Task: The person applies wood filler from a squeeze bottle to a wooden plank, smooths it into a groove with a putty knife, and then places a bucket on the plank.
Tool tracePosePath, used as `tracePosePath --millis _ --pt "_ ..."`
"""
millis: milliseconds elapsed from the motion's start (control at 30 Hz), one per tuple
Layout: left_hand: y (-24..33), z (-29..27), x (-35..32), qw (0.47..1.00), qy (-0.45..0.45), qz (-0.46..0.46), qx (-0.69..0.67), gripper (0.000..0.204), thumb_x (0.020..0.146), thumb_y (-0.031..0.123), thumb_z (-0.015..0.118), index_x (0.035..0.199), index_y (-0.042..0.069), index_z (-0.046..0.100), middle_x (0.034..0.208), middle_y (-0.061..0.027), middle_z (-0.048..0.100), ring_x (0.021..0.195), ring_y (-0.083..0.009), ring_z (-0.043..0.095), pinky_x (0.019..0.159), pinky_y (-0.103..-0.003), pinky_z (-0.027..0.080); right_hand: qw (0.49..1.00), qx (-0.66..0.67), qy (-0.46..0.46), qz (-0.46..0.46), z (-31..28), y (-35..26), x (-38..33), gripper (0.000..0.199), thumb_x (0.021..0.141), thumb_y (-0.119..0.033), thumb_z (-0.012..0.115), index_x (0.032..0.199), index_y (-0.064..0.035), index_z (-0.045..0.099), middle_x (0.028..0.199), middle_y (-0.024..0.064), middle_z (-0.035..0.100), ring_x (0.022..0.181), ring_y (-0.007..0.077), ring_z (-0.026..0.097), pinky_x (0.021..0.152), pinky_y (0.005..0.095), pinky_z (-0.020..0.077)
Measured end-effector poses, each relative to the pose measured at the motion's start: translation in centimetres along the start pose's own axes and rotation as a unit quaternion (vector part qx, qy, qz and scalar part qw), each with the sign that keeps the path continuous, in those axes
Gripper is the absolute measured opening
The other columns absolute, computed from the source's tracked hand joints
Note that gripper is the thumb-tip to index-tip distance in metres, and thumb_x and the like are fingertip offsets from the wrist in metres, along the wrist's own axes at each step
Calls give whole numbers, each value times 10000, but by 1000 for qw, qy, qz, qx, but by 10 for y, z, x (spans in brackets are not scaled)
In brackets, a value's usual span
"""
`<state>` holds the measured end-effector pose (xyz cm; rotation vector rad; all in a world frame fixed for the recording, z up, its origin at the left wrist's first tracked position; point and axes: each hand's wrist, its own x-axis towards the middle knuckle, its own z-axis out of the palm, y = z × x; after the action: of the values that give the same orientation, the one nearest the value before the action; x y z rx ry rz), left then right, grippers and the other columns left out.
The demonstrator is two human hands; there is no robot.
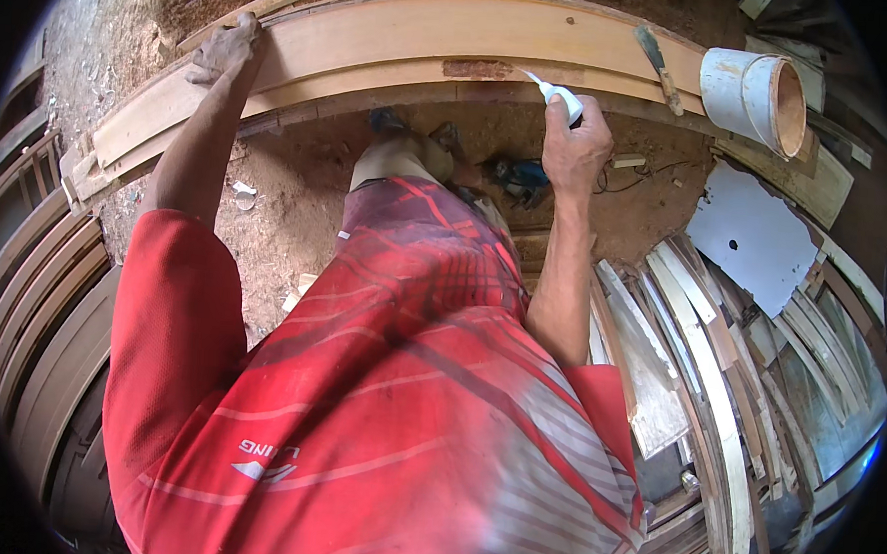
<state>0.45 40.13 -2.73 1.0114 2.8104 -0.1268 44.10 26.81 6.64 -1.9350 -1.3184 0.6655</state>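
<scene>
Left hand lies flat, fingers spread, on the long wooden frame piece, whose axis runs left to right; right hand grips a small white glue bottle, nozzle angled up-left onto the reddish patch, nearer this hand; scraper and white bucket beyond

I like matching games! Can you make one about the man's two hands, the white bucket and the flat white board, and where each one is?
Things:
1. left hand
2. right hand
3. round white plastic bucket
4. flat white board with small holes

Places or states:
A. lying on its side at the right end of the long wooden beam
B. gripping a small white squeeze tube with its tip at the beam
C. pressed flat on the beam's upper edge
D. lying on the ground below the bucket

Pairs: 1-C, 2-B, 3-A, 4-D
</scene>
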Motion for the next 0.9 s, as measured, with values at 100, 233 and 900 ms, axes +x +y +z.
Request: tracePosePath --millis 100,233,900 --pt "-26 -8 27 971 -137 190 -55 529 990 534 456 1210 131 719 1265 -173 670 1257 -366 554 1067 -555 414 1000 8 1 -8 4 0 0 240 928 -222 717 920 16 692 699 96 623 628 169 556 611 357 479" --pt "-23 -6 21 983 -119 118 -70 555 974 558 466 1169 112 734 1287 -172 667 1266 -361 548 1064 -564 410 999 -5 16 -30 3 -4 0 231 922 -217 712 900 11 687 672 129 623 588 200 570 589 384 481" --pt "-10 4 4 997 -18 67 -37 547 975 545 452 1119 110 752 1261 -168 677 1264 -361 549 1064 -572 405 1000 -27 11 -12 4 -4 0 237 943 -224 722 958 11 694 724 87 640 647 159 574 631 349 496"
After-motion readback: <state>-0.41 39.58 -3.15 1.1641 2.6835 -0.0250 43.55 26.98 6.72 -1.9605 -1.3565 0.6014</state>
